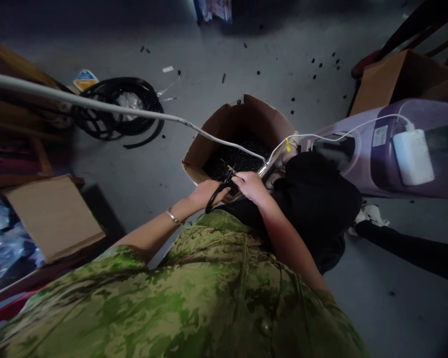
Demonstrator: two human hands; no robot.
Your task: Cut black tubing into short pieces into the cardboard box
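Both my hands meet over the near rim of an open cardboard box [205, 124], which holds a heap of small black pieces [242, 149]. My left hand [208, 193], with a silver bracelet at the wrist, has its fingers closed around a curved black strip [211, 201]. Close beside it, my right hand [251, 185] is closed in a pinch. A thin dark pointed part [230, 175] sticks out between the hands; its kind is too small to tell. What the right fingers hold is hidden.
A white cable [134, 110] crosses above the box. On the floor lie a coil of black tubing [149, 99] and scattered black bits. At right are a lavender plastic item [381, 174] with a white adapter [414, 156], and another box [381, 77]. Flat cardboard [54, 216] is left.
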